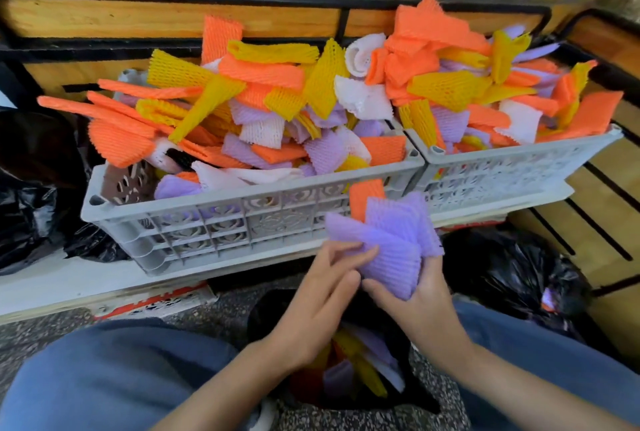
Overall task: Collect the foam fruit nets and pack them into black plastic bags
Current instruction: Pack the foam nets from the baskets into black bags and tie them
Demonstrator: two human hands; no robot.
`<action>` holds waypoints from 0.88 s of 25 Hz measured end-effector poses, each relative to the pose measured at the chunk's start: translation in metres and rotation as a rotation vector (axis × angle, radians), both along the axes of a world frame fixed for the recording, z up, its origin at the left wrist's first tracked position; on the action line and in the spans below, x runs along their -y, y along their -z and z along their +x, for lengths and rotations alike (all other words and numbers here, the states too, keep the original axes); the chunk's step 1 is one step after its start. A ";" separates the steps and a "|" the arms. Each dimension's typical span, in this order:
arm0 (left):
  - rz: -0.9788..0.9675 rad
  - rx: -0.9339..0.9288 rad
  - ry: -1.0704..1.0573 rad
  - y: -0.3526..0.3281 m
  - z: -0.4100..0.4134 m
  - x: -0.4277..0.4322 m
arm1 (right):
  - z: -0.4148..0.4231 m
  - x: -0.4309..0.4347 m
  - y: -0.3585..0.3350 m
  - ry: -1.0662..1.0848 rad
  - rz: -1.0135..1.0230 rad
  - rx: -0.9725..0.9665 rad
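Note:
My right hand (420, 306) grips a stack of purple foam nets (391, 243) from below, with one orange net (363, 196) behind them. My left hand (322, 295) touches the left side of the stack with thumb and fingertips. Directly under both hands, between my knees, an open black plastic bag (412, 406) holds purple, yellow and white nets. Two grey plastic crates, one on the left (242, 219) and one on the right (502, 171), stand in front of me, heaped with orange, yellow, purple and white foam nets (270, 101).
The crates sit on a low white board (69, 285). A filled black bag (512, 268) lies on the floor at the right, another black bag (31, 209) at the left. Wooden slatted furniture (602, 202) borders the right side and back.

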State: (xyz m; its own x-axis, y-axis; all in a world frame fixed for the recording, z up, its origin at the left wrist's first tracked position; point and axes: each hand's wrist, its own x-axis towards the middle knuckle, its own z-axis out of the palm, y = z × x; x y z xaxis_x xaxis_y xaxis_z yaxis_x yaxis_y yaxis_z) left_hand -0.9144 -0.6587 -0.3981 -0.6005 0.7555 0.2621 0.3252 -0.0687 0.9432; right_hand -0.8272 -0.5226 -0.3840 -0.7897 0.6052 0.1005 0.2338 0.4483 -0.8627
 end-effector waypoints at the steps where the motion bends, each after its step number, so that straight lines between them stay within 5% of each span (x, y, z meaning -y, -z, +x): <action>1: -0.054 -0.005 0.061 0.008 0.006 0.004 | 0.003 -0.004 0.008 0.044 -0.053 0.028; 3: -0.193 -0.108 0.095 0.031 0.007 0.010 | 0.008 -0.014 0.026 0.078 -0.046 0.127; 7: -0.760 -0.553 -0.273 0.089 -0.009 0.039 | 0.017 -0.021 0.058 -0.034 0.046 0.318; 10: -1.184 -0.259 -0.293 0.106 -0.013 0.065 | 0.026 -0.010 0.084 -0.196 0.099 0.360; 17: -0.746 0.262 -0.509 0.103 -0.010 0.069 | 0.030 0.017 0.140 -0.531 0.248 0.804; 22: -0.634 0.467 -0.598 0.108 -0.020 0.066 | -0.024 -0.011 0.148 -0.443 0.272 0.955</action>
State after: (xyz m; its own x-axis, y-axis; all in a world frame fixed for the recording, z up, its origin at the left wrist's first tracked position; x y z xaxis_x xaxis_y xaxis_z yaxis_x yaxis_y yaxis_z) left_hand -0.9341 -0.7249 -0.5062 -0.8692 0.2122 -0.4466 -0.2727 0.5477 0.7910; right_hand -0.8511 -0.5112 -0.5325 -0.7558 0.2978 -0.5832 0.5260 0.8065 -0.2698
